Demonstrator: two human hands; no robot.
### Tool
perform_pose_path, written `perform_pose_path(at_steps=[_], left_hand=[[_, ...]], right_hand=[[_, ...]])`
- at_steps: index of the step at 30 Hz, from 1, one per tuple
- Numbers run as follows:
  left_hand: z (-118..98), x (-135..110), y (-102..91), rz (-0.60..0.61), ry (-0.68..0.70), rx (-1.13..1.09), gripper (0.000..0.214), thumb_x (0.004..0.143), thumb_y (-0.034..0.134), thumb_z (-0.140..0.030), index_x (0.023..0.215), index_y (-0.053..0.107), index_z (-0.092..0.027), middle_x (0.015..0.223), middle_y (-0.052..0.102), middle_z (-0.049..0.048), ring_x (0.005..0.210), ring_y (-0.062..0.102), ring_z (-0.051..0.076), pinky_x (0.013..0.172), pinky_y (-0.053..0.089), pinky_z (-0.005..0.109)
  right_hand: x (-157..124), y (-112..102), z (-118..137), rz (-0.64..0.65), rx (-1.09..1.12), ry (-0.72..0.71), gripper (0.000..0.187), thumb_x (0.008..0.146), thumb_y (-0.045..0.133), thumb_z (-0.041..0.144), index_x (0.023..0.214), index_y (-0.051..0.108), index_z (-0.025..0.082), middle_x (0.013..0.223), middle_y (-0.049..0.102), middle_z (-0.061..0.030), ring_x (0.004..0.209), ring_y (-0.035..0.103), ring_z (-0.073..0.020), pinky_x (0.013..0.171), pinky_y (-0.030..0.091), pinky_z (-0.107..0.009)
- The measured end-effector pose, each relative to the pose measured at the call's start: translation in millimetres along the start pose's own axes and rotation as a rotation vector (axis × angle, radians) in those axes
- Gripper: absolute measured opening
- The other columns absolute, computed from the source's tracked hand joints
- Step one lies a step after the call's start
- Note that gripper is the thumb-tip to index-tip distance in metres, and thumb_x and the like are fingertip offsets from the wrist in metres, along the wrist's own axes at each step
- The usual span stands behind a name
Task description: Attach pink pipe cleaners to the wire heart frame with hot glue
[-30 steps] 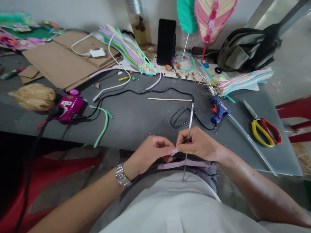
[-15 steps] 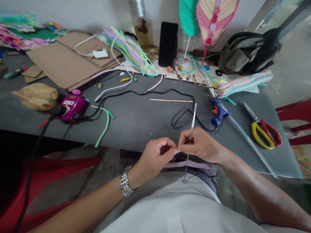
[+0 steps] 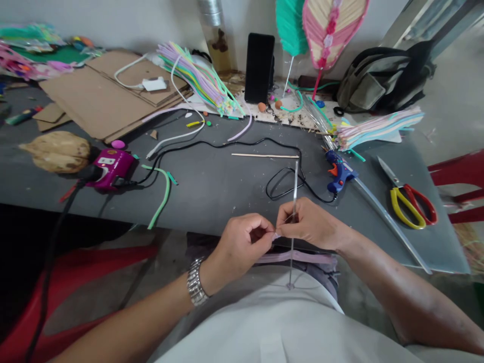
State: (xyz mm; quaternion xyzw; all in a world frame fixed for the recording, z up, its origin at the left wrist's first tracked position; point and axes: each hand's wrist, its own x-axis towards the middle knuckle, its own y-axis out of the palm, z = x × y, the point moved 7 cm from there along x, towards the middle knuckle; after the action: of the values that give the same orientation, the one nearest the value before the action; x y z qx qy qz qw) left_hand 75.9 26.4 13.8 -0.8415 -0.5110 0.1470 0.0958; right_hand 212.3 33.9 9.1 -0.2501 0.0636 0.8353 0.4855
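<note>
My left hand, with a metal watch on the wrist, is closed in a pinch. A tiny pale lilac bit shows at its fingertips, too small to name. My right hand is closed, its thumb and forefinger meeting the left fingertips. A thin silvery stick runs through the right hand, its top over the table and its lower end near my shirt, where a small greyish tuft shows. Lilac fuzzy strips lie across my lap below the hands.
A blue glue gun with a long clear glue stick and scissors lie at right. A thin wooden stick and black cord lie ahead. Bundled pipe cleaners, a phone and a backpack stand behind; a purple power socket is left.
The silvery stick's top has swung slightly left, so it stands more upright. Both hands stay pinched together in nearly the same place; the view has shifted slightly.
</note>
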Motion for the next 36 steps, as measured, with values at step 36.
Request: perform_pose_path(at_steps=[36], left_hand=[[21,-6,6.6,-0.035,-0.422,-0.316,0.030,0.064,0.081,-0.042,0.071,0.074,-0.015,0.056,0.066,0.0025,0.053,0.057,0.014,0.054,0.045,0.024]], right_hand=[[2,-9,10,-0.068,-0.196,-0.042,0.008,0.070,0.072,0.020,0.070,0.065,0.017,0.063,0.060,0.0059,0.061,0.053,-0.0085,0.056,0.037,-0.020]])
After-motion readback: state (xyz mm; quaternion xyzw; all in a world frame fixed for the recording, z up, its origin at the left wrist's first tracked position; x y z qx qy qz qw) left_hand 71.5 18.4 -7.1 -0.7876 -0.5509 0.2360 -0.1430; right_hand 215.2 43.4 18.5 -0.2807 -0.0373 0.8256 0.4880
